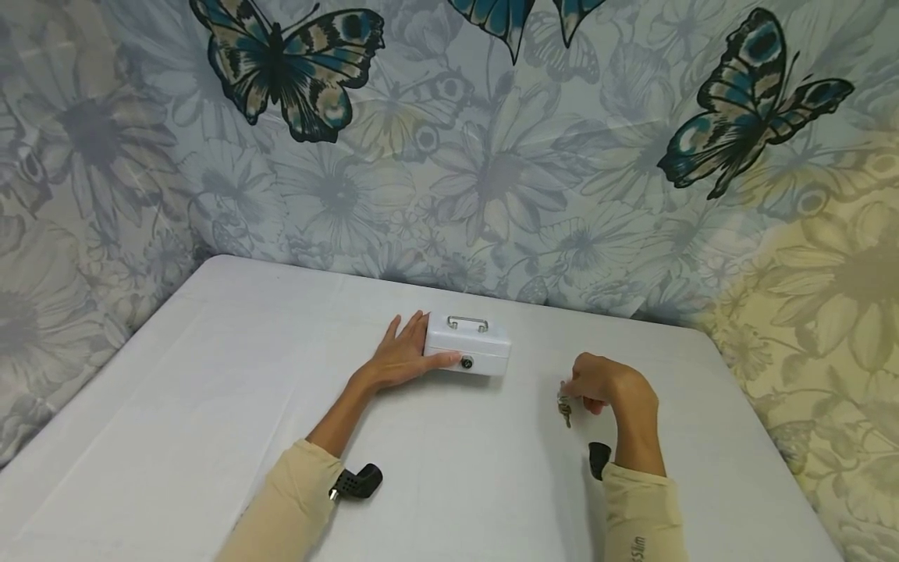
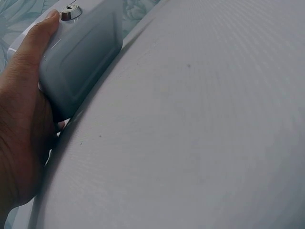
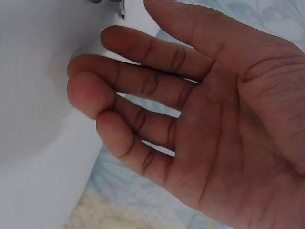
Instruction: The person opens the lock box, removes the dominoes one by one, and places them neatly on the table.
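Observation:
My left hand (image 1: pixel 403 359) grips the left end of a small white cash box (image 1: pixel 449 340), with its thumb along the front beside the round lock (image 1: pixel 467 362). A metal carrying handle (image 1: pixel 467 321) lies on the lid. In the left wrist view the box's recessed underside (image 2: pixel 88 52) shows, so it is tilted up off the table. To the right, my right hand (image 1: pixel 604 382) is at a small bunch of keys (image 1: pixel 565 407). The right wrist view shows its thumb and index finger apart, with part of the keys (image 3: pixel 122 8) at the top edge, beyond the fingertips.
A white cloth covers the table (image 1: pixel 175 406). Behind it hangs a flowered backdrop (image 1: pixel 506 179) with large butterflies, close to the table's far edge. Black wrist camera mounts (image 1: pixel 360 481) stick out from both sleeves.

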Demonstrator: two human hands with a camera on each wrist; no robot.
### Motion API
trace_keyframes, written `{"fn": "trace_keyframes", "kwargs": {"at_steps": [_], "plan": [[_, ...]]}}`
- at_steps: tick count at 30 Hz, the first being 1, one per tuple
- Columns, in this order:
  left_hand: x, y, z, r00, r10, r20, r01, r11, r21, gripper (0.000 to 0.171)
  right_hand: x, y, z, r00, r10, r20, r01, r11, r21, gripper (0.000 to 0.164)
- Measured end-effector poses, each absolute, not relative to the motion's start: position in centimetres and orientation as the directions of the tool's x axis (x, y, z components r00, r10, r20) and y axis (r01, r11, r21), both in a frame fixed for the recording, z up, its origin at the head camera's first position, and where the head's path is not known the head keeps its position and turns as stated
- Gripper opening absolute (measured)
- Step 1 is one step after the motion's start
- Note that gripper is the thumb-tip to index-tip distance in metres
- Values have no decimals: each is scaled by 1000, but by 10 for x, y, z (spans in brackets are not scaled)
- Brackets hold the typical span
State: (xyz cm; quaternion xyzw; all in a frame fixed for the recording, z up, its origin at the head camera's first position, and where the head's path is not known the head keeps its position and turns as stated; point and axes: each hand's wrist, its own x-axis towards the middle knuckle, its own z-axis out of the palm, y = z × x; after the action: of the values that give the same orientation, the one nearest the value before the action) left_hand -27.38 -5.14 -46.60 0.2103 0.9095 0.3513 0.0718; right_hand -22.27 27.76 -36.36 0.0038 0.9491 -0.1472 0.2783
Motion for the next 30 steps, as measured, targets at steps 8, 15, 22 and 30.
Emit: {"fn": "trace_keyframes", "kwargs": {"at_steps": [8, 15, 22, 30], "plan": [[-274, -51, -466, -901, 434, 16, 332, 665, 669, 136, -224, 272, -368, -835, -73, -545, 81, 964, -254, 21], [-274, -51, -466, -899, 438, 14, 334, 664, 669, 136, -227, 272, -370, -830, -148, -537, 4, 962, -271, 16], [-272, -52, -465, -899, 438, 9, 330, 663, 672, 136, -228, 274, -370, -823, -235, -517, -64, 943, -326, 15], [-272, -51, -464, -900, 435, 11, 327, 659, 677, 134, -227, 281, -363, -819, -323, -474, -113, 901, -418, 16]]}}
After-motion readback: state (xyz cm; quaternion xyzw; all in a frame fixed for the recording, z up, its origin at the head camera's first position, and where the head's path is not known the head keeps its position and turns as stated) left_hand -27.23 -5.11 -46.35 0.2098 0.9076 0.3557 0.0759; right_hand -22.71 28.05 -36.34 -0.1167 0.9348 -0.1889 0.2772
